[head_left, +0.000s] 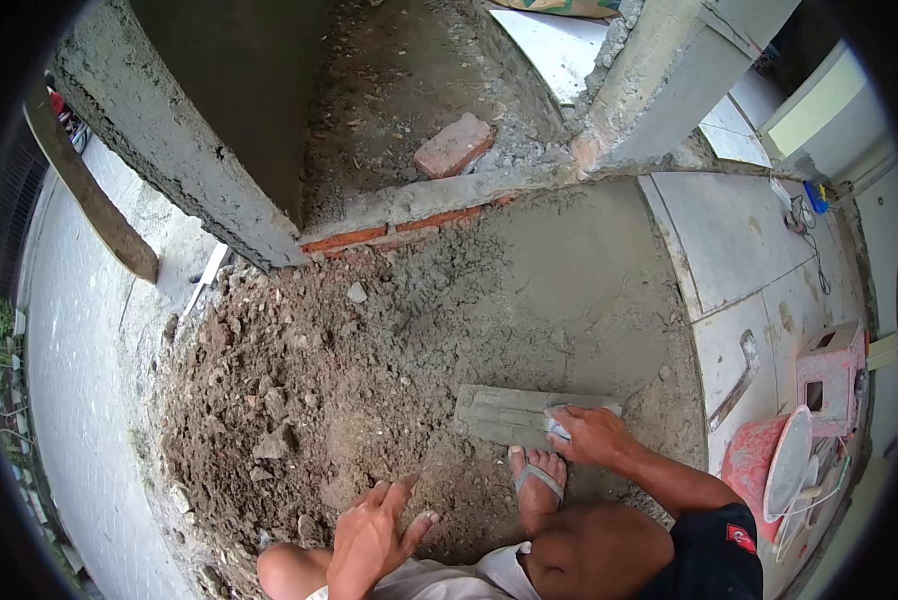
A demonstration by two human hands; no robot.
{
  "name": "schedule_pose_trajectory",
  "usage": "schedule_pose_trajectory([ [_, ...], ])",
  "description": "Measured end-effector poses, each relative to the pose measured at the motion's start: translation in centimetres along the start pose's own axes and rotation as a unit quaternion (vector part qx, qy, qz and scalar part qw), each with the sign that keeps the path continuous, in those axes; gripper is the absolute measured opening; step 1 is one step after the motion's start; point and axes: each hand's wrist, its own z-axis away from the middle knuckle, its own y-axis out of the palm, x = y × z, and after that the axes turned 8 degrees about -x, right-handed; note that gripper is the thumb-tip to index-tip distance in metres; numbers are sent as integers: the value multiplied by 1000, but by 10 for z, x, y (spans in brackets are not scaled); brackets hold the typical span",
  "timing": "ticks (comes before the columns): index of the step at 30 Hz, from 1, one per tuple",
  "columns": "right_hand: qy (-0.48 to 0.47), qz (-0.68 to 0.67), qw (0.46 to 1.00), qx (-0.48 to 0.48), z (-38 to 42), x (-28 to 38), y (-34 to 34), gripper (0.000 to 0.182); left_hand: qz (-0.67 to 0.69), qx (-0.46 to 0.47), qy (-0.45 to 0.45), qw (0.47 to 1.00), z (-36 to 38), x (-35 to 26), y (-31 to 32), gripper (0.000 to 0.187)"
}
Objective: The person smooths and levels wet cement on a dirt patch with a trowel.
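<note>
My right hand (591,437) is wrapped around the handle of a long, flat plastering trowel (504,415). Its blade lies on wet grey mortar (579,260), just ahead of my sandalled foot (539,480). Fingers apart and empty, my left hand (374,530) hovers near my knee, above the loose soil and rubble (269,400). Smoothed mortar spreads beyond the trowel towards the tiles, while the mortar to its left is rough and lumpy.
White floor tiles (714,245) border the mortar on the right, with a red bucket (754,465) and a pinkish box (831,380) on them. A brick-edged sill (399,225) runs along the back between concrete posts (184,150). A loose brick (456,147) lies behind it.
</note>
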Motion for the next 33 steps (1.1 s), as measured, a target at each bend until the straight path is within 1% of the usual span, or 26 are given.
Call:
schedule_pose_trajectory([
  [2, 47, -77, 996, -18, 1, 5, -3, 46, -14, 7, -4, 1000, 2, -4, -10, 55],
  [3, 50, -77, 996, -15, 0, 3, 1, 46, -8, 2, -6, 1000, 4, -4, -13, 55],
  [5, 42, -147, 984, -97, -5, -4, 8, 47, -2, 1, -2, 1000, 8, -3, -18, 55],
  [6, 48, -146, 984, -96, -7, -1, 2, 47, 1, -20, -6, 1000, 12, -2, -19, 55],
  [7, 74, -136, 984, -89, -9, 3, -6, 49, 5, -40, -12, 999, 15, 1, -20, 54],
  [8, 101, -127, 984, -79, -12, 9, -14, 52, 8, -32, -12, 999, 15, 6, -21, 54],
  [10, 100, -115, 986, -69, -12, 17, -16, 53, 43, -45, -16, 998, 15, 16, -22, 54],
  [11, 56, -96, 991, -68, -14, 16, -8, 51, 40, -4, -9, 999, 7, 22, -27, 56],
  [12, 11, -77, 995, -68, -15, 20, -5, 49, 46, 3, -10, 999, 8, 31, -22, 56],
  [13, 16, -75, 995, -62, -13, 26, -4, 49, 35, 15, -21, 999, 7, 41, -13, 56],
  [15, 20, 6, 999, 29, -10, 43, -4, 47, 23, 32, -21, 999, 2, 56, -5, 56],
  [16, 31, 5, 999, 29, -7, 47, -4, 47, 31, 43, -23, 998, 0, 61, -5, 57],
  [18, 108, -15, 994, -26, 6, 45, -6, 48, 45, 60, -13, 997, -6, 67, -4, 57],
  [19, 143, -12, 987, -72, 15, 39, -1, 49, 62, 64, -16, 996, -9, 69, -4, 57],
  [20, 147, -5, 986, -74, 29, 37, -1, 49, 80, 66, -20, 994, -12, 73, -3, 56],
  [22, 275, -31, 949, -152, 49, 46, -12, 50, 101, 67, -14, 993, -17, 81, -1, 56],
  [23, 300, -39, 940, -158, 60, 48, -15, 50, 114, 70, -10, 991, -20, 86, 0, 57],
  [24, 304, -35, 938, -163, 68, 50, -19, 50, 116, 70, -2, 991, -24, 91, 0, 57],
  [26, 251, -10, 953, -167, 87, 60, -26, 48, 161, 75, 2, 984, -27, 97, 2, 57],
  [27, 212, 3, 966, -145, 89, 66, -33, 47, 153, 57, 22, 986, -29, 100, 3, 57],
  [28, 215, 3, 965, -148, 92, 73, -32, 47, 151, 58, 26, 986, -33, 103, 3, 57],
  [30, 190, 47, 979, -54, 88, 80, -27, 46, 140, 75, -1, 987, -43, 109, 5, 57],
  [31, 176, 42, 983, -29, 88, 81, -19, 48, 129, 43, 1, 991, -46, 112, 6, 57],
  [32, 165, 33, 986, -14, 88, 79, -4, 49, 132, 34, 0, 991, -48, 111, 5, 57],
  [33, 151, 23, 988, 3, 88, 76, 11, 49, 140, 16, -18, 990, -48, 106, -1, 56],
])
